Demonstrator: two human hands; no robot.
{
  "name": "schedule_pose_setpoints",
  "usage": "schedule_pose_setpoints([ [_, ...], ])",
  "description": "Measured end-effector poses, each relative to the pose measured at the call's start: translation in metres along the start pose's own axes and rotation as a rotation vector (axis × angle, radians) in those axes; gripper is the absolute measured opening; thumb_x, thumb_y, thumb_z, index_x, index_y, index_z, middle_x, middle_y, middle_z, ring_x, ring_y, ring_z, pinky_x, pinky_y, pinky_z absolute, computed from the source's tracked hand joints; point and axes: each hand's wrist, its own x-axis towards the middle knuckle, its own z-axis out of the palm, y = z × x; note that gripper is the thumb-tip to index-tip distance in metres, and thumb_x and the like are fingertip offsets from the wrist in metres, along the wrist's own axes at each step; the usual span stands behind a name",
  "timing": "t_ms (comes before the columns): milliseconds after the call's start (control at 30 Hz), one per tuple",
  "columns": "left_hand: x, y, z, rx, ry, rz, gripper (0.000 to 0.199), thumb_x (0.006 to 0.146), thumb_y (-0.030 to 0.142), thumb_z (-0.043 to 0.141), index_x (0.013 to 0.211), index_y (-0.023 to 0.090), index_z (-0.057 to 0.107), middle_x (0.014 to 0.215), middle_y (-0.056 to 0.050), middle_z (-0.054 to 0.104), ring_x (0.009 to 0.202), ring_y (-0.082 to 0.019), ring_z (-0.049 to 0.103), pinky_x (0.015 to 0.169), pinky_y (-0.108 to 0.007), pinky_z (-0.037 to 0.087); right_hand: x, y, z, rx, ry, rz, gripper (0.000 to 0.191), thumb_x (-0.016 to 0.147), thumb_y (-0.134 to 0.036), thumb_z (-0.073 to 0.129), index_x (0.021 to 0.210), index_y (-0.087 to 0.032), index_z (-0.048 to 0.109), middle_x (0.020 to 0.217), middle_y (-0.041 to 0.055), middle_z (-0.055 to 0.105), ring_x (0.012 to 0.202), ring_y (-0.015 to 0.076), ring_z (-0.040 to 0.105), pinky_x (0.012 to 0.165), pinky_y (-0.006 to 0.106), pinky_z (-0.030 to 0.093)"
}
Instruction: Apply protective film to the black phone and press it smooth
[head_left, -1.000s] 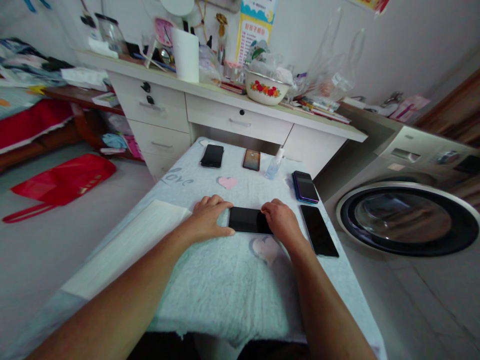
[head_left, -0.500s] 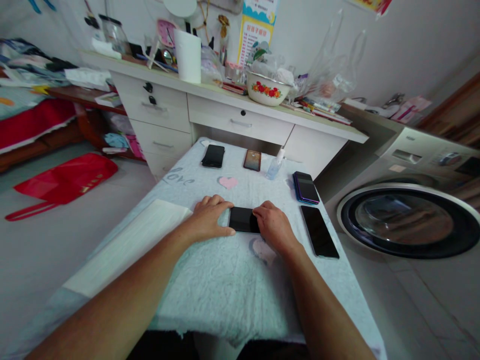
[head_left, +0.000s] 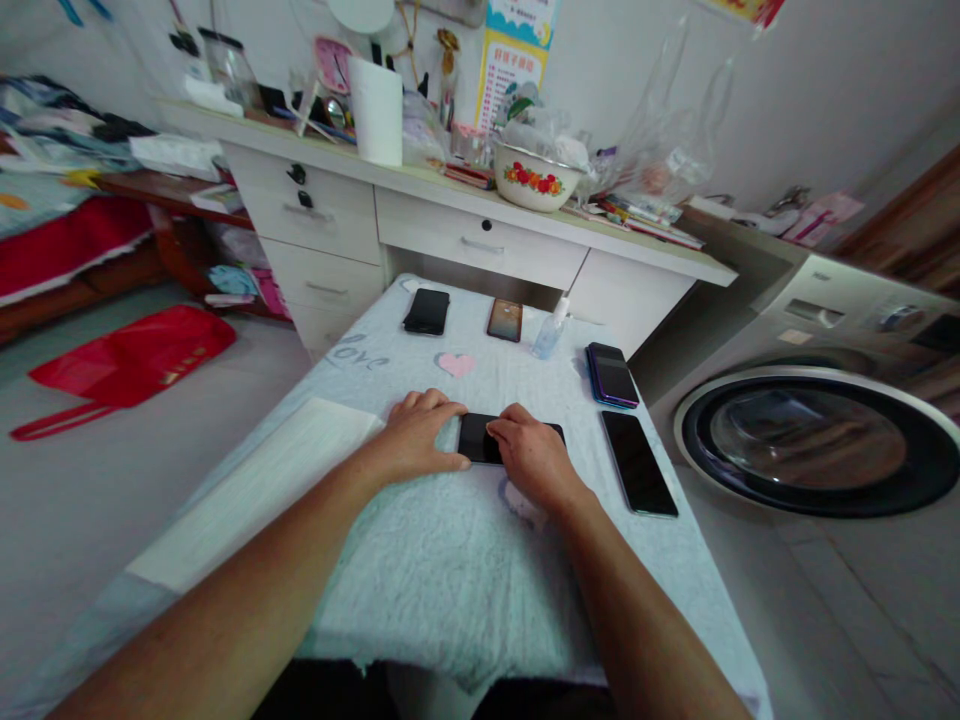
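Observation:
A black smartphone (head_left: pixel 478 440) lies flat and crosswise on the cloth-covered table (head_left: pixel 420 590). My left hand (head_left: pixel 421 438) steadies its left end, with thumb and forefinger at the two long edges. Over the middle of the screen, my right hand (head_left: pixel 531 450) has its fingertips pinched together and pressed down; whatever is between them is hidden. The right hand covers part of the phone, whose right corner shows beyond the knuckles. To the left of my left hand, a folded white paper towel (head_left: pixel 262 495) lies along the table.
Another black phone (head_left: pixel 639 463) and some stacked phones (head_left: pixel 613 375) lie along the right side. Farther back are a dark phone (head_left: pixel 427 312), a brown-backed phone (head_left: pixel 505 320) and a clear spray bottle (head_left: pixel 550 330). A washing machine (head_left: pixel 810 330) stands at right.
My right hand has slid left along the screen, so the phone's right end now shows. My left hand and the phone have stayed in place.

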Motion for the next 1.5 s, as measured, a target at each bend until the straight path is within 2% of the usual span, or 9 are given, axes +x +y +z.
schedule_pose_setpoints([
  [233, -0.001, 0.001, -0.001, -0.004, -0.003, -0.006, 0.073, 0.064, 0.057, 0.068, 0.129, 0.027, 0.054, 0.123, -0.008, 0.053, 0.112, -0.031, 0.046, 0.095, -0.041, 0.038, -0.002, 0.002, -0.003, -0.048, 0.007, 0.091, 0.034, 0.100, -0.027, 0.035, 0.111, -0.023, 0.067, 0.107, 0.0056, 0.058, 0.080, 0.0146, 0.060, 0.071, 0.026, 0.041],
  [500, -0.001, 0.001, -0.001, -0.007, -0.004, -0.010, 0.074, 0.064, 0.059, 0.068, 0.130, 0.028, 0.054, 0.123, -0.008, 0.052, 0.112, -0.031, 0.045, 0.096, -0.041, 0.038, -0.001, 0.010, 0.000, -0.101, 0.020, 0.145, 0.036, 0.101, -0.030, 0.033, 0.107, -0.025, 0.067, 0.101, 0.0047, 0.057, 0.074, 0.0136, 0.058, 0.065, 0.026, 0.039],
  [733, 0.000, 0.001, -0.001, -0.007, 0.006, 0.002, 0.073, 0.064, 0.058, 0.069, 0.129, 0.028, 0.054, 0.122, -0.008, 0.053, 0.111, -0.031, 0.046, 0.095, -0.041, 0.038, -0.002, 0.012, 0.001, -0.104, 0.033, 0.140, 0.033, 0.100, -0.027, 0.035, 0.102, -0.024, 0.068, 0.099, 0.0040, 0.057, 0.072, 0.0133, 0.058, 0.062, 0.026, 0.037],
  [967, 0.000, 0.001, -0.001, -0.010, 0.003, -0.002, 0.073, 0.064, 0.058, 0.069, 0.129, 0.028, 0.054, 0.122, -0.008, 0.053, 0.112, -0.031, 0.046, 0.095, -0.042, 0.038, -0.001, 0.007, -0.002, -0.055, 0.016, 0.111, 0.030, 0.100, -0.026, 0.037, 0.105, -0.023, 0.066, 0.100, 0.0044, 0.059, 0.081, 0.0140, 0.060, 0.070, 0.025, 0.040],
  [1133, 0.001, 0.000, -0.001, -0.006, 0.000, 0.003, 0.074, 0.063, 0.060, 0.068, 0.129, 0.028, 0.054, 0.121, -0.008, 0.053, 0.111, -0.031, 0.046, 0.095, -0.042, 0.038, -0.001, 0.003, -0.003, -0.037, 0.014, 0.079, 0.027, 0.099, -0.025, 0.039, 0.103, -0.022, 0.065, 0.102, 0.0040, 0.059, 0.079, 0.0138, 0.060, 0.067, 0.024, 0.039],
  [1500, -0.001, 0.002, -0.003, -0.018, -0.009, -0.005, 0.073, 0.064, 0.058, 0.068, 0.129, 0.028, 0.054, 0.123, -0.008, 0.053, 0.112, -0.031, 0.046, 0.096, -0.042, 0.038, -0.001, 0.005, -0.005, -0.048, -0.025, 0.128, 0.029, 0.099, -0.023, 0.038, 0.104, -0.023, 0.067, 0.106, 0.0052, 0.058, 0.086, 0.0147, 0.061, 0.073, 0.025, 0.041],
])
